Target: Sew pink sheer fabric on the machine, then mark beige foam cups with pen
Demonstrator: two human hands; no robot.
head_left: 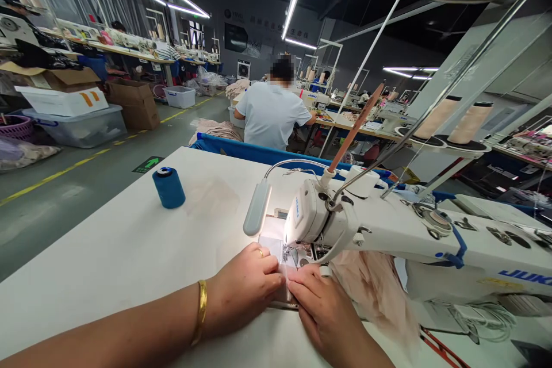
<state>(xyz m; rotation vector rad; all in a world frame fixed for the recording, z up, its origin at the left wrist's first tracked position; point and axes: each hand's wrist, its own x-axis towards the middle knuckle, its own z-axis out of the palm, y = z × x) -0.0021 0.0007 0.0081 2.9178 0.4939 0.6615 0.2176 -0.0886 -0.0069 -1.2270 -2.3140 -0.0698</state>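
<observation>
Sheer pale-pink fabric (371, 284) bunches under the arm of a white JUKI sewing machine (388, 207), right of the needle, probably to leave the near side free. Paler fabric strip (287, 294) lies at the presser foot (285, 253) and runs toward the wearer between the hands.

Left hand (248, 276), gold bangle (201, 307) at the wrist: fingers curled, thumb and forefinger apparently pinching the strip's left side. Right hand (330, 305) opposite: fingers drawn together, tips at the strip just below the foot; cannot tell whether they pinch or only press. One hand each side, likely to hold it flat and straight.

Grey lamp (257, 210) on a bent neck hangs beside the machine head, lighting the stitching spot. Blue thread cone (169, 188) upright on the white table (129, 264), well apart from both hands. Beige thread cones (470, 122) on a raised stand, presumably so thread can unwind freely
</observation>
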